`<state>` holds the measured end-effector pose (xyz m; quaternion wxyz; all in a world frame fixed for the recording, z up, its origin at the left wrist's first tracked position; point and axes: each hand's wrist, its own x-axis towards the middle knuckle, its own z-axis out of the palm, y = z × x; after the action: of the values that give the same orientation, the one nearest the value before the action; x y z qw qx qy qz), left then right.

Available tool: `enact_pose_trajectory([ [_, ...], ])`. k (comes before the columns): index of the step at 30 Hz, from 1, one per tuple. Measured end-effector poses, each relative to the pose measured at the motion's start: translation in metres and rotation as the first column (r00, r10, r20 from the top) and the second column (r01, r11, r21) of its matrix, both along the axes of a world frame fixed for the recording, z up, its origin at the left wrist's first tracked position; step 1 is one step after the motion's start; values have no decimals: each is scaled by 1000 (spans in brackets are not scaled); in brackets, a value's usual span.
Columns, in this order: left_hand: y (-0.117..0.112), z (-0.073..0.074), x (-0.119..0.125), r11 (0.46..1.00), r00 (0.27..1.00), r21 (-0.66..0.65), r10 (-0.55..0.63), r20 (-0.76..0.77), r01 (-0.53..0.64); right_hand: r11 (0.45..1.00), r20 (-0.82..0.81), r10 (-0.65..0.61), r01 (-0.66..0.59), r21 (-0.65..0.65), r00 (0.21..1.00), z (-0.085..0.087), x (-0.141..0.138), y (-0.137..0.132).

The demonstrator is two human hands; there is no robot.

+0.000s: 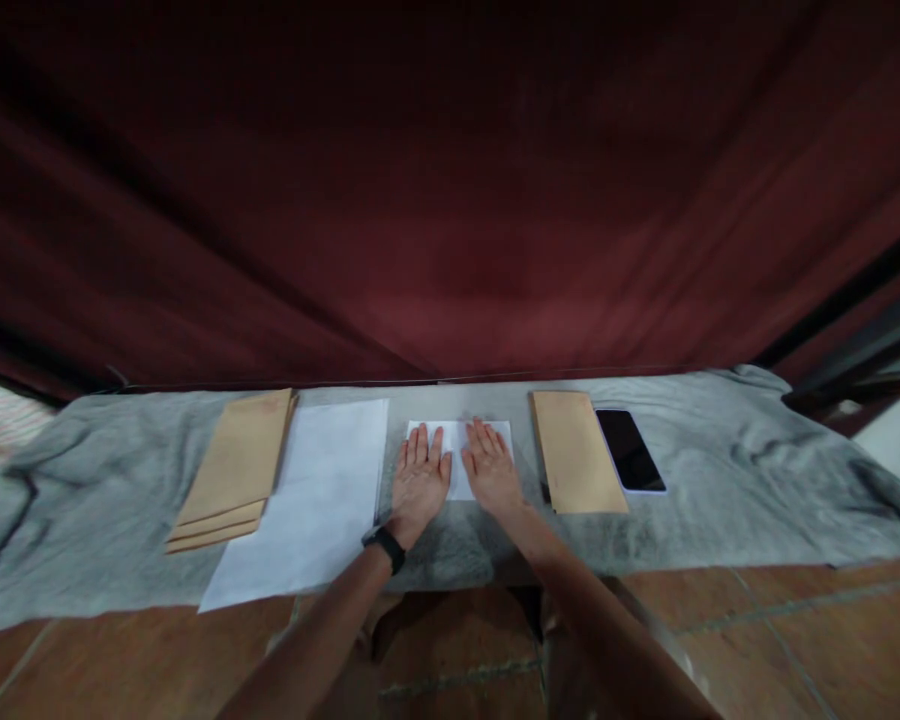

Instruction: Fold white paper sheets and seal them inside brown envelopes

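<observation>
A white sheet of paper [459,486], perhaps folded, lies flat on the grey cloth in front of me. My left hand [421,478] rests palm down on its left part, fingers stretched forward. On the right part lies my right hand [490,468], also palm down, its fingers straight and angled slightly inward. Between the two hands a strip of the paper shows; the rest is covered by them. Neither hand grips anything. A dark watch [385,548] is on my left wrist.
To the left, several brown envelopes [240,450] partly overlap large white sheets [322,500]. On the right lie a brown envelope stack [579,450] and a phone [631,452] with a dark screen. A dark red curtain [450,200] hangs behind the grey cloth [735,470]. Tiled floor [465,640] shows below.
</observation>
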<state>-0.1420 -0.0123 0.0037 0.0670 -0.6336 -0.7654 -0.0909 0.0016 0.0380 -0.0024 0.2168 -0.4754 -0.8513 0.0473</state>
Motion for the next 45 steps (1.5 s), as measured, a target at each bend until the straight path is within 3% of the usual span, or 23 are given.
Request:
enact_pose_trajectory([
  [3,0,0,-1,1000,1000,-10,1,2,-1,998,28,62,-62,-2,998,-3,-4,-10],
  [14,-2,1,-2,996,997,32,81,-15,-80,969,64,-222,213,127,973,-21,19,-8],
  [19,7,3,16,974,976,84,-212,43,208,961,123,-263,249,122,957,-17,16,-9],
  [21,9,1,20,961,960,68,-272,70,268,963,131,-260,247,108,957,-13,16,-9],
  [26,11,-4,21,975,969,25,-222,112,221,976,110,-218,216,36,970,-2,20,-3],
  [33,13,-3,13,981,979,-70,-171,110,179,993,-52,89,-92,-75,995,0,-13,6],
  [37,14,-1,4,987,988,-91,-121,101,130,994,-22,51,-53,-96,998,-3,-26,1],
  [45,15,4,-3,995,990,-47,-83,114,89,998,103,-35,41,-55,994,-1,-21,1],
])
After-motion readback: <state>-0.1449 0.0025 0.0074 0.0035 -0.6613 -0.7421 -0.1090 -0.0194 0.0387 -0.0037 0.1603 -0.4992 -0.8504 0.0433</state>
